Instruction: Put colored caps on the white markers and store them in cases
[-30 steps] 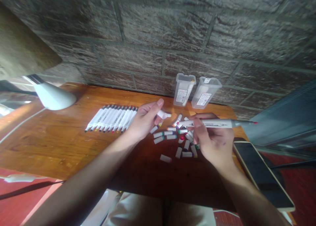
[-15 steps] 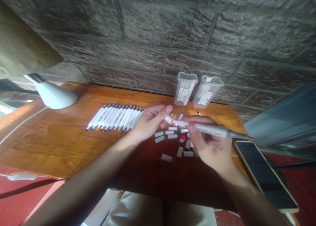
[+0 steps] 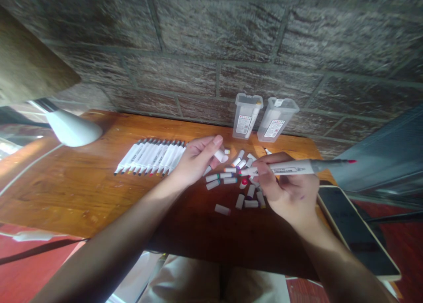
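Between the thumb and fingers of my left hand (image 3: 198, 161) is a white marker cap (image 3: 220, 156), its open end turned to the right. My right hand (image 3: 287, 189) grips an uncapped white marker (image 3: 292, 167) with a pink-red tip showing at each end; it lies nearly level, the grey end pointing right. The marker and the cap are apart. Below and between both hands, several loose white caps with coloured ends (image 3: 230, 180) are scattered on the table. Left of my left hand, several white markers lie side by side in a row (image 3: 150, 157).
Two clear plastic cases (image 3: 247, 117) stand at the table's back edge by the stone wall (image 3: 191, 65). A lamp (image 3: 74, 125) is at the left, its cord running down the wooden table (image 3: 82, 192). At the right edge lies a phone (image 3: 357, 230).
The cap in my left hand has come away from the marker's left end and moved slightly left. My right hand has tilted the marker, raising its grey end.
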A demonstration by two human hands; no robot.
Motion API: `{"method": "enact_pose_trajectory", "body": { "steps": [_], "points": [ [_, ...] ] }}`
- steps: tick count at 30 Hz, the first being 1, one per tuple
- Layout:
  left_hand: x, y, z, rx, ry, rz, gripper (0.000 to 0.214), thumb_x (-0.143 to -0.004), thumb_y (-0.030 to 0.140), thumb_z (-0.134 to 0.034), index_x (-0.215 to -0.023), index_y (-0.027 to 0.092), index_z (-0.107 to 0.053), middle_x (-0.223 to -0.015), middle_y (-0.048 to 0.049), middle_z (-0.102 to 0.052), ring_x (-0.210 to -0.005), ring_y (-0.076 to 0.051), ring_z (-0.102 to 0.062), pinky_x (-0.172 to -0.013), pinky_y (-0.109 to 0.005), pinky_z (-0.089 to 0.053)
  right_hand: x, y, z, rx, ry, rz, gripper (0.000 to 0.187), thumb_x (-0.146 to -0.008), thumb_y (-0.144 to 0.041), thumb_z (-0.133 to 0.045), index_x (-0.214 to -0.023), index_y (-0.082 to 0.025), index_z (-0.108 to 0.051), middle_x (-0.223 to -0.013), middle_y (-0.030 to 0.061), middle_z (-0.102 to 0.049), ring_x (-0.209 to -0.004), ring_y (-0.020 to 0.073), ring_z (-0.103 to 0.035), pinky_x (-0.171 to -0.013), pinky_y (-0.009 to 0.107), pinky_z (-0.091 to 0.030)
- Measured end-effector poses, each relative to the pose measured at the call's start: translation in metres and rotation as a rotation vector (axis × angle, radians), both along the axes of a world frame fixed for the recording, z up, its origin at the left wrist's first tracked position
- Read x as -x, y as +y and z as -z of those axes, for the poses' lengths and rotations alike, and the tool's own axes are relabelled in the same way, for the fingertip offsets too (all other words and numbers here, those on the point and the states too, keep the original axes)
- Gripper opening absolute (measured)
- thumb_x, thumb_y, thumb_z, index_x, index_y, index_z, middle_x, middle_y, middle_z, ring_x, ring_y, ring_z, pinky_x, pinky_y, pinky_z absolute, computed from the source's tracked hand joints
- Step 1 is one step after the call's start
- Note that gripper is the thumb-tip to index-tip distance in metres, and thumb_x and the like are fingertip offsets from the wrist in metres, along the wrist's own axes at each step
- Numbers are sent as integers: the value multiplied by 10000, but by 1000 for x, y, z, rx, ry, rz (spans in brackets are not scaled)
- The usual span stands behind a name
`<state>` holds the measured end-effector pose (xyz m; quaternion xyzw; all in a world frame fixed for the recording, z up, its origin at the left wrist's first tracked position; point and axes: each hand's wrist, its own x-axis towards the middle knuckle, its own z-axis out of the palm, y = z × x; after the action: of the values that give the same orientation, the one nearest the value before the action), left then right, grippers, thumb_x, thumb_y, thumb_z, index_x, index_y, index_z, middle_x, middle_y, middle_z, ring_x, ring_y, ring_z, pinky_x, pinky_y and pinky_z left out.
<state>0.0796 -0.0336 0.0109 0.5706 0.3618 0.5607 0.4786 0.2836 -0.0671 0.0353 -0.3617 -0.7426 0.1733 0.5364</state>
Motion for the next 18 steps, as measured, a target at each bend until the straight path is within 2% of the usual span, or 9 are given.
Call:
{"method": "enact_pose_trajectory", "body": {
  "steps": [5, 18],
  "points": [
    [1, 0, -1, -19, -15, 24, 500, -885, 604, -600, -612, 186, -563, -483, 36, -446, -487, -109, -397, -555, -292, -314, 4, 1, 3, 50, 92, -15, 36, -883, -227, -674, -868, -218, -706, -725, -7, -720, -498, 122, -629, -498, 244, -535],
    [2, -2, -3, 2, -22, 71, 502, -843, 642, -624, -640, 186, -574, -509, 26, -497, -489, -108, -423, -534, -282, -321, 2, 2, 2, 31, 52, 17, 77, -881, -228, -658, -829, -215, -712, -721, -4, -736, -428, 95, -576, -421, 223, -478]
  ]
}}
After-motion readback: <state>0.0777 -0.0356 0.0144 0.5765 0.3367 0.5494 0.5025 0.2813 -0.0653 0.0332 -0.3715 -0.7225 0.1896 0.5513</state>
